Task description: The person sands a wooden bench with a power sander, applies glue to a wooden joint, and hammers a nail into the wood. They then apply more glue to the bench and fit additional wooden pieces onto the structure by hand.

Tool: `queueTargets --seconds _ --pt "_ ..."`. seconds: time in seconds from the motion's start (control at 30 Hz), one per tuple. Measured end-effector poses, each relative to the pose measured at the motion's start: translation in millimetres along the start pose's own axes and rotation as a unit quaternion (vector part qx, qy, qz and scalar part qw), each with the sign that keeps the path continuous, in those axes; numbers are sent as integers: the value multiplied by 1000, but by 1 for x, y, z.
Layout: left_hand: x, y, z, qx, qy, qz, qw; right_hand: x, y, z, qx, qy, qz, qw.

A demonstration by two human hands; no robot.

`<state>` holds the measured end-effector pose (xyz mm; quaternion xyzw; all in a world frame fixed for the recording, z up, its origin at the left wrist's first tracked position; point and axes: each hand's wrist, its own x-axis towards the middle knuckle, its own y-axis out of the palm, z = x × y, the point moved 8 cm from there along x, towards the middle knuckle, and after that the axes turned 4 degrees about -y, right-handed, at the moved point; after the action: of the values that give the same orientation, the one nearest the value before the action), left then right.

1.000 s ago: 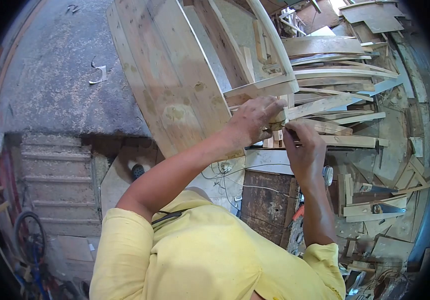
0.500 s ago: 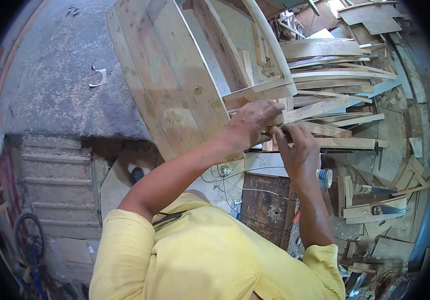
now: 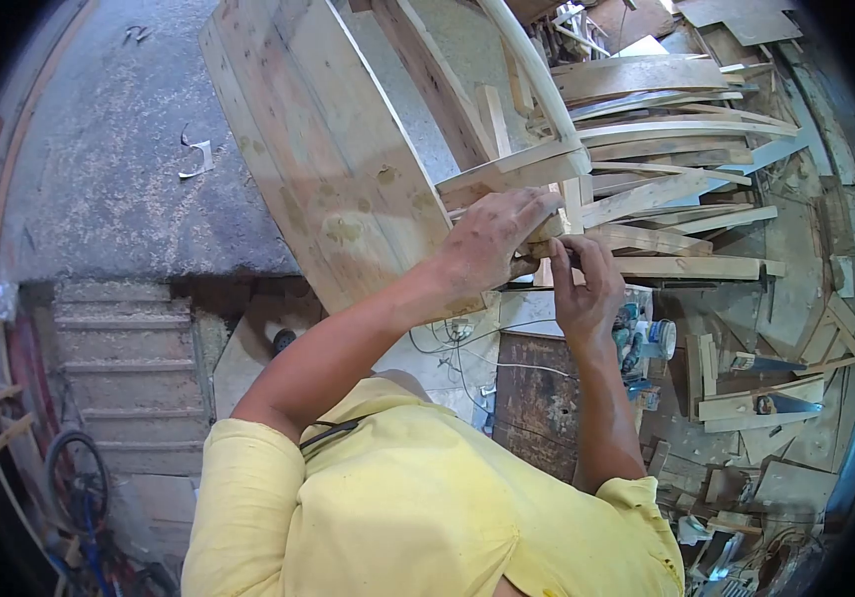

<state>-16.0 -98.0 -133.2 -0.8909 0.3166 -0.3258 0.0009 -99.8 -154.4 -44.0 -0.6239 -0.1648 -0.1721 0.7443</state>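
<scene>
A large wooden frame (image 3: 318, 169) with a planked side stands ahead of me, its near right corner at my hands. My left hand (image 3: 492, 237) is closed round a small wooden block (image 3: 550, 231) by that corner. On the block's right side, my right hand (image 3: 587, 279) pinches with thumb and forefinger at something small and dark, too small to make out. The fingertips of both hands are close together. My left fingers partly hide the block and the corner joint behind it.
Curved and straight wooden pieces (image 3: 686, 129) are stacked at the right. A jar (image 3: 662, 339) stands right of my right forearm. Handsaws lie among offcuts (image 3: 746, 408) at the lower right. Cables (image 3: 457, 343) hang below the frame. A bicycle wheel (image 3: 77, 481) is at lower left.
The view has shifted slightly. My right hand has moved a little up and left, with its fingers still pinched beside the block. My left hand keeps its hold.
</scene>
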Motion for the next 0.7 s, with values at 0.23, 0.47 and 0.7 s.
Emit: queueTargets --seconds 0.23,0.47,0.7 --pt "2 -1 -1 -23 7 -4 1000 -10 3 -18 83 94 -24 992" --pt "1 0 -1 -21 6 1 1000 -25 8 -39 228 191 -34 954" --pt "0 -1 -2 -6 4 -6 1000 -8 -3 12 -65 -61 -26 996"
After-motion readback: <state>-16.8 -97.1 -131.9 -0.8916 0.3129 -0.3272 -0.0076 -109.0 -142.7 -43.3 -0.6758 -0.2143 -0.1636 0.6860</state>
